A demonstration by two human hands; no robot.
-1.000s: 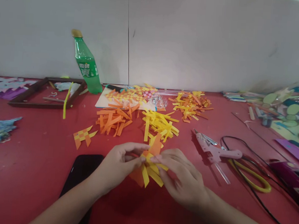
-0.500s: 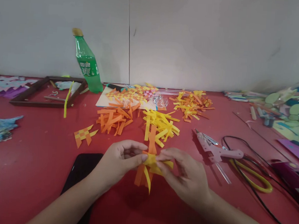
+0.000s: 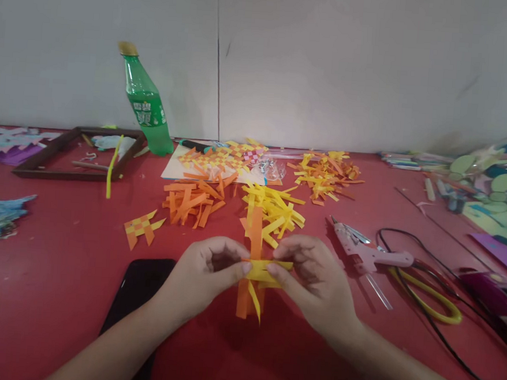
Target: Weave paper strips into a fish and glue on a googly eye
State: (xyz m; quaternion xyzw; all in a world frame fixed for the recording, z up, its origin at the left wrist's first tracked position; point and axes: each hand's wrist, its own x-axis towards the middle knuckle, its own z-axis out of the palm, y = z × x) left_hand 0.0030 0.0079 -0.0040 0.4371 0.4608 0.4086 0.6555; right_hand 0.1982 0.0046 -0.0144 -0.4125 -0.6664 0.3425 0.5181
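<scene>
My left hand (image 3: pixel 207 270) and my right hand (image 3: pixel 314 281) pinch a small weave of orange and yellow paper strips (image 3: pixel 254 271) from either side, just above the red table (image 3: pixel 57 269). The orange strips stand upright and the yellow ones cross them. Behind the weave lie a loose pile of yellow strips (image 3: pixel 273 209) and a pile of orange strips (image 3: pixel 192 200). A finished little orange-yellow woven piece (image 3: pixel 142 227) rests to the left.
A black phone (image 3: pixel 135 294) lies under my left forearm. A pink glue gun (image 3: pixel 364 253) with black and yellow cords sits to the right. A green bottle (image 3: pixel 144 101), a wooden frame (image 3: pixel 76 154), woven sheets (image 3: pixel 216 158) and more strips (image 3: pixel 324 174) stand along the wall.
The weave has turned so the orange strips now stand upright, and both hands have lifted slightly and shifted their pinch to its sides.
</scene>
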